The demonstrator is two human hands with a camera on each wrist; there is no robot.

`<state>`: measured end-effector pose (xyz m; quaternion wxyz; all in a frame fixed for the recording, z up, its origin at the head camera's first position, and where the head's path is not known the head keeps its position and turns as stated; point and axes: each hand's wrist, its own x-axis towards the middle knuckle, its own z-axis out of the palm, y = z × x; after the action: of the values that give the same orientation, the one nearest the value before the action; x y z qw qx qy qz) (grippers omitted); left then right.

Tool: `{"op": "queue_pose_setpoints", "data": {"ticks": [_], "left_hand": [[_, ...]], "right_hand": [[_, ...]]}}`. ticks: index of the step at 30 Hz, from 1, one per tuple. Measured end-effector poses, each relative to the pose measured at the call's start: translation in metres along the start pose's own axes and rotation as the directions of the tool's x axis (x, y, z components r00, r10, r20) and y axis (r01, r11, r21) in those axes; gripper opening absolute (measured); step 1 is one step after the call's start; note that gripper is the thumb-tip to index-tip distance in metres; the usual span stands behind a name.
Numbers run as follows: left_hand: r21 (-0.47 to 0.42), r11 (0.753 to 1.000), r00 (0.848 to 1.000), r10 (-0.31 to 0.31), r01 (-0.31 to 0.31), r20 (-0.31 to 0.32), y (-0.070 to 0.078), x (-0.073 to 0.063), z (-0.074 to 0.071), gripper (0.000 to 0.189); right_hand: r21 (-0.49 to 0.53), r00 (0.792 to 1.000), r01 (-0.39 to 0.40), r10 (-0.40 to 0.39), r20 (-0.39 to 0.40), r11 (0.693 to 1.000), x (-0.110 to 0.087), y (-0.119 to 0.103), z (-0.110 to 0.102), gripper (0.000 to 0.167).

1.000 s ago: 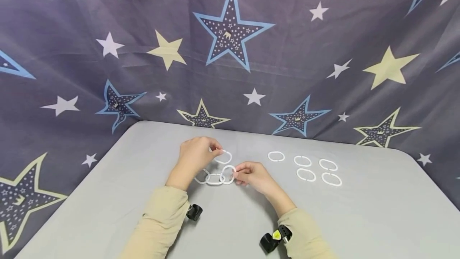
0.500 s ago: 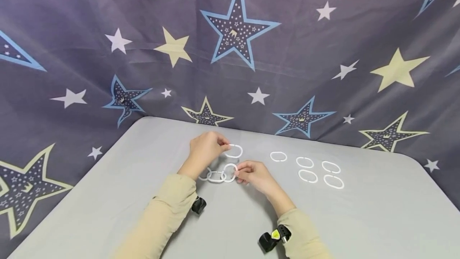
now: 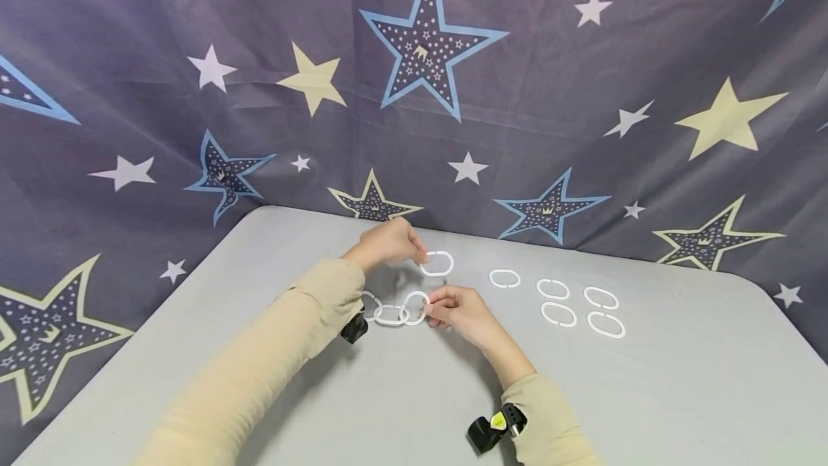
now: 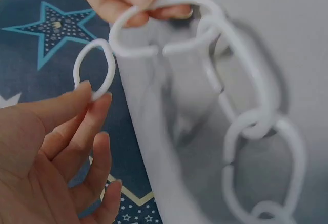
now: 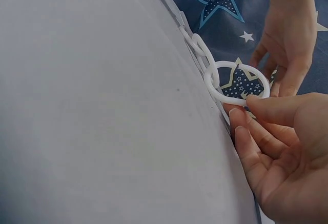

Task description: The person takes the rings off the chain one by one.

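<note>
Between thumb and fingers, my left hand (image 3: pixel 394 241) pinches a single white oval plastic chain link (image 3: pixel 452 263) above the table. My right hand (image 3: pixel 462 313) grips the end link (image 5: pixel 233 101) of a short chain of joined white links (image 3: pixel 390 324). In the left wrist view, a small split shows in the side of the chain's links (image 4: pixel 302 157), and the single link (image 4: pixel 77 70) stands apart from them. The chain's far left end is partly hidden behind the left sleeve and wrist camera in the head view.
Several loose white links (image 3: pixel 504 287) lie on the grey table (image 3: pixel 647 394) to the right of the hands. A star-patterned curtain (image 3: pixel 259 56) hangs behind the table's back edge. Black wrist cameras (image 3: pixel 353 328) sit by both sleeves.
My left hand has moved right and away with the single link, from above the chain to beyond its right end. The right hand keeps its grip nearly in place. The head view has shifted slightly.
</note>
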<state>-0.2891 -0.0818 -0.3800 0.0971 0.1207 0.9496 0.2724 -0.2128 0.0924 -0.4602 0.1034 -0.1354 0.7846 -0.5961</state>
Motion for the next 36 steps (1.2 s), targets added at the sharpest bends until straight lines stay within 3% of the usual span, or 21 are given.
{"op": "queue_pose_setpoints", "data": {"ticks": [9, 14, 22, 31, 36], "left_hand": [[-0.081, 0.994, 0.989, 0.084, -0.074, 0.125, 0.003, 0.017, 0.006, 0.023], [-0.050, 0.997, 0.982, 0.072, -0.064, 0.175, 0.008, 0.029, 0.019, 0.017], [0.057, 0.998, 0.985, 0.023, -0.033, 0.172, 0.014, 0.048, 0.033, 0.012], [0.134, 0.990, 0.991, -0.065, 0.050, 0.115, 0.021, 0.051, 0.041, 0.011], [0.138, 0.989, 0.992, -0.075, 0.061, 0.097, 0.023, 0.053, 0.042, 0.012]], "right_hand": [[0.001, 1.000, -0.004, 0.004, 0.001, 1.000, 0.000, -0.002, 0.001, 0.019], [-0.011, 1.000, 0.005, -0.005, -0.001, 1.000, -0.002, -0.002, 0.001, 0.019], [-0.005, 1.000, 0.003, -0.003, 0.005, 1.000, -0.004, -0.001, 0.002, 0.019], [-0.001, 1.000, 0.013, -0.013, 0.012, 1.000, -0.002, 0.000, 0.001, 0.018], [-0.004, 1.000, 0.005, -0.005, 0.009, 1.000, 0.000, 0.001, 0.000, 0.017]]}}
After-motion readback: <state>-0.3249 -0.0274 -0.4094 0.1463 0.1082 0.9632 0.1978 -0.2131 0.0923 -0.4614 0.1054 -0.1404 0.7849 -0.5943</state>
